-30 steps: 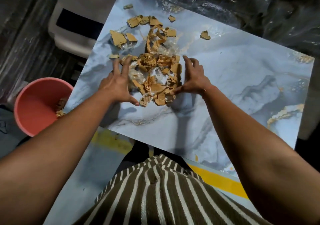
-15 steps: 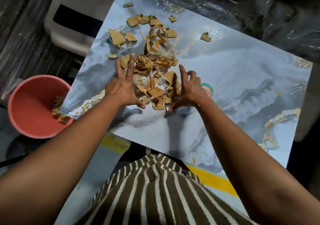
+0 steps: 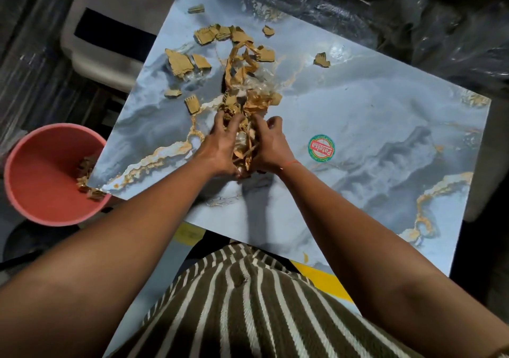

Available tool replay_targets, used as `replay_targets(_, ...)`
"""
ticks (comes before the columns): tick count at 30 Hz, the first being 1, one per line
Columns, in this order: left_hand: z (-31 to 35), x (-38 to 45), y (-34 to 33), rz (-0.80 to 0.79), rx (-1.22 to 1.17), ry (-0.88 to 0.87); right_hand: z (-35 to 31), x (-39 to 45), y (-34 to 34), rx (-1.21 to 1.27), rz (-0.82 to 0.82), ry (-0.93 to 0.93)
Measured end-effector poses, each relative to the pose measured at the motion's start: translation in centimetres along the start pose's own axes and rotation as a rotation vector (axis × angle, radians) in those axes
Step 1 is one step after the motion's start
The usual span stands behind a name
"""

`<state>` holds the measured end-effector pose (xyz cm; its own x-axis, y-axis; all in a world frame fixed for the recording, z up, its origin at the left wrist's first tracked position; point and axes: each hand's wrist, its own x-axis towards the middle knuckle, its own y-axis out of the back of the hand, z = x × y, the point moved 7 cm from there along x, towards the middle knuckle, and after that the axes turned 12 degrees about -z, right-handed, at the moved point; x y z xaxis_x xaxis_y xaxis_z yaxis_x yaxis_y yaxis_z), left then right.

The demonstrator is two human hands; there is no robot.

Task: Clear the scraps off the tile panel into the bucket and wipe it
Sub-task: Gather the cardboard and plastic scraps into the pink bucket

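Glossy marbled tile panel (image 3: pixel 358 126), cardboard scraps (image 3: pixel 179 61)

Dim room. Crinkled black plastic sheeting (image 3: pixel 413 13) behind, white moulded plastic chair (image 3: pixel 96 40) far left, grey floor (image 3: pixel 154 261) with yellow painted stripe (image 3: pixel 319 277) below.

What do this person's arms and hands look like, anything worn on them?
Both forearms are bare, with no sleeves in view and no gloves. The left hand shows no ring or band. The right hand has a thin red thread tied round its wrist. Below is an olive shirt with white stripes.
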<state>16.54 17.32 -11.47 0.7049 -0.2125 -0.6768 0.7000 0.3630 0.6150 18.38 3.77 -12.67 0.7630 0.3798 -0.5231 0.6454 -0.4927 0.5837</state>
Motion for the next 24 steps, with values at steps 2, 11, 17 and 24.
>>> replay_targets(2,0.2,0.0,-0.3,0.023,-0.068,-0.025,0.0,0.0,-0.1,0.051,-0.020,0.026)
replay_targets(11,1.4,-1.4,-0.4,0.117,-0.290,-0.118,0.5,-0.9,1.2,0.073,-0.028,0.103)
replay_targets(17,4.0,-3.3,0.8,0.160,-0.285,-0.201,-1.0,-3.8,3.9,0.045,0.051,0.187)
replay_targets(24,5.8,-6.2,2.9,0.264,-0.269,-0.245,-3.3,-6.3,6.4,0.013,0.121,0.278)
